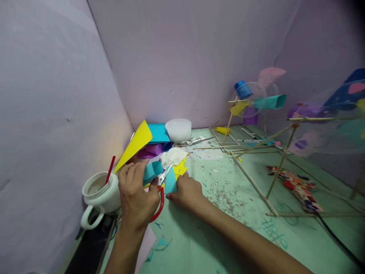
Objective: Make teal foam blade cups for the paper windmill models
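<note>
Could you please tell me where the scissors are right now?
In the head view, the scissors are left of centre, between the left hand and the right hand, with their blades beside the blue paper strip.

Table's (196, 243) pale green, with marker scribbles (275, 232) toward the right and brownish crumbs (225, 199) scattered mid-surface (kinda messy tbh). White bowl (179, 130) sits at the back near the wall, crinkled foil (196, 141) just beside it. Stick frames (252, 181) stand on the right, a patterned bundle (296, 186) lies among the nearer base sticks, and blue scraps (162, 242) plus a pale sheet (145, 247) are up front
</note>
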### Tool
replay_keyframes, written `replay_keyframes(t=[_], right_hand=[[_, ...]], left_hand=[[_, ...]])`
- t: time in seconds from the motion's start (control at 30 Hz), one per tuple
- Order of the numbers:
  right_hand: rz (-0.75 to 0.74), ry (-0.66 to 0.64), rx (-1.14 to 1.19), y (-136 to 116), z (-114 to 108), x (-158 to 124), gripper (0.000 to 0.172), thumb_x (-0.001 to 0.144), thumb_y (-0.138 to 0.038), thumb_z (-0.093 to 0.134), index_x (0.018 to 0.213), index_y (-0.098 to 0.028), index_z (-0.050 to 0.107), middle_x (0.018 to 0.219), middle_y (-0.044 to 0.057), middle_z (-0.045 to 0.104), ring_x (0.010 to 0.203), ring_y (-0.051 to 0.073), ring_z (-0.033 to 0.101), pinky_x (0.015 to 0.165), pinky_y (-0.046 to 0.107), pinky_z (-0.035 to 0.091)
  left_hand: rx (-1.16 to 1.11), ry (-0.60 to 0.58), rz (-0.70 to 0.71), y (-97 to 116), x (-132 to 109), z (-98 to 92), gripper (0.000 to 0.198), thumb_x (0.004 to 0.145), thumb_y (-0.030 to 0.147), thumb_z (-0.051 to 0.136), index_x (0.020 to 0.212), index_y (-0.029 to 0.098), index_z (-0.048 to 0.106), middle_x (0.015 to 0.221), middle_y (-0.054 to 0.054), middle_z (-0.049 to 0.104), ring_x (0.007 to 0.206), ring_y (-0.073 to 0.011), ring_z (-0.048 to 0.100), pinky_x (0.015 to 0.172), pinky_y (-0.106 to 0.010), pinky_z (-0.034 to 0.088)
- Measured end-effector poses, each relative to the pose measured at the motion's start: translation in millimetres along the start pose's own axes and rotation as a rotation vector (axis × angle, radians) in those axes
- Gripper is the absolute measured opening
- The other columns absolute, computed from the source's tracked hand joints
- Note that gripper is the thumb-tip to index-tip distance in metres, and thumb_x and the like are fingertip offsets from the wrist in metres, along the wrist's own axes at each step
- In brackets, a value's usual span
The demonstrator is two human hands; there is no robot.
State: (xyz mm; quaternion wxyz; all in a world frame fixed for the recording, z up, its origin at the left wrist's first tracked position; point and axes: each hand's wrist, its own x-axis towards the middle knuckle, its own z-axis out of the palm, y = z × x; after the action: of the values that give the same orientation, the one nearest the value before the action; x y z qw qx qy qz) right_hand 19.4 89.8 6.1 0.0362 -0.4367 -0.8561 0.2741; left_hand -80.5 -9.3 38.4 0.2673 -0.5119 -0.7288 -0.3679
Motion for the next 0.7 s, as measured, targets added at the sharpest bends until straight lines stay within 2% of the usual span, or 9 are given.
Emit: replay_keyframes(t=[0.1,0.2,0.27,0.33,0.4,0.43,0.53,0.57,0.7], right_hand=[[0.031,-0.042,0.095,16,-10,5,0.018,0.069,-0.034,0.065,0.071,-0.016,0.067,0.082,0.014,0.069,0.078,0.028,0.065,0.061,0.033,0.044],[0.048,-0.113,0.203,40,-27,1,0.022,0.066,-0.032,0.067,0.050,-0.019,0.058,0.053,0.004,0.062,0.055,0.018,0.060,0.049,0.026,0.039],[0.053,-0.145,0.256,61,-39,-9,0.024,0.065,-0.030,0.068,0.047,-0.019,0.056,0.044,0.001,0.057,0.046,0.015,0.055,0.045,0.025,0.037],[0.062,-0.154,0.286,83,-51,-23,0.019,0.065,-0.028,0.068,0.050,-0.019,0.060,0.043,-0.001,0.056,0.044,0.014,0.053,0.045,0.024,0.036],[0.078,-0.102,0.274,103,-62,-41,0.013,0.063,-0.030,0.071,0.060,-0.018,0.066,0.054,0.002,0.063,0.053,0.016,0.057,0.050,0.026,0.038],[0.091,-0.028,0.251,111,-66,-51,0.016,0.063,-0.033,0.072,0.069,-0.018,0.070,0.063,0.005,0.067,0.060,0.019,0.059,0.055,0.028,0.040],[0.085,0.237,0.262,119,-73,-74,0.039,0.067,-0.043,0.070,0.099,-0.020,0.069,0.087,0.009,0.070,0.079,0.025,0.061,0.070,0.036,0.043],[0.040,0.272,0.328,117,-72,-79,0.047,0.066,-0.045,0.071,0.106,-0.022,0.067,0.094,0.010,0.069,0.083,0.026,0.061,0.074,0.038,0.044],[-0.273,0.129,0.612,97,-55,-86,0.081,0.051,-0.046,0.082,0.124,-0.022,0.056,0.121,0.011,0.060,0.102,0.029,0.058,0.085,0.041,0.045]], left_hand=[[-0.102,-0.023,0.053,-1,2,0.6,0.040,0.077,0.020,0.058,0.117,0.019,0.055,0.110,-0.009,0.062,0.108,-0.0291,0.052,0.096,-0.046,0.039],[-0.096,-0.069,0.111,-2,0,5.4,0.039,0.079,0.021,0.056,0.117,0.016,0.052,0.108,-0.012,0.063,0.101,-0.0285,0.056,0.092,-0.046,0.041],[-0.104,-0.121,0.152,-2,-3,9.7,0.034,0.079,0.019,0.053,0.113,0.016,0.053,0.103,-0.011,0.065,0.096,-0.0270,0.059,0.091,-0.046,0.041],[-0.120,-0.181,0.220,-1,-7,13.4,0.032,0.079,0.015,0.051,0.111,0.018,0.053,0.102,-0.009,0.066,0.095,-0.0252,0.060,0.094,-0.047,0.038],[-0.124,-0.234,0.322,3,-10,15.4,0.035,0.078,0.012,0.051,0.112,0.020,0.051,0.104,-0.008,0.066,0.096,-0.0238,0.060,0.098,-0.049,0.034],[-0.117,-0.259,0.375,6,-12,15.8,0.038,0.076,0.011,0.051,0.113,0.020,0.051,0.105,-0.009,0.066,0.097,-0.0238,0.060,0.099,-0.050,0.032],[-0.088,-0.333,0.532,23,-16,15.4,0.044,0.072,0.008,0.051,0.115,0.018,0.049,0.107,-0.010,0.066,0.100,-0.0253,0.059,0.100,-0.053,0.030],[-0.080,-0.353,0.577,29,-17,15.5,0.045,0.071,0.007,0.050,0.116,0.017,0.048,0.107,-0.011,0.066,0.101,-0.0259,0.059,0.099,-0.054,0.029],[-0.071,-0.414,0.701,52,-24,19.4,0.045,0.070,0.009,0.050,0.115,0.012,0.049,0.105,-0.015,0.066,0.098,-0.0285,0.059,0.099,-0.058,0.026]])
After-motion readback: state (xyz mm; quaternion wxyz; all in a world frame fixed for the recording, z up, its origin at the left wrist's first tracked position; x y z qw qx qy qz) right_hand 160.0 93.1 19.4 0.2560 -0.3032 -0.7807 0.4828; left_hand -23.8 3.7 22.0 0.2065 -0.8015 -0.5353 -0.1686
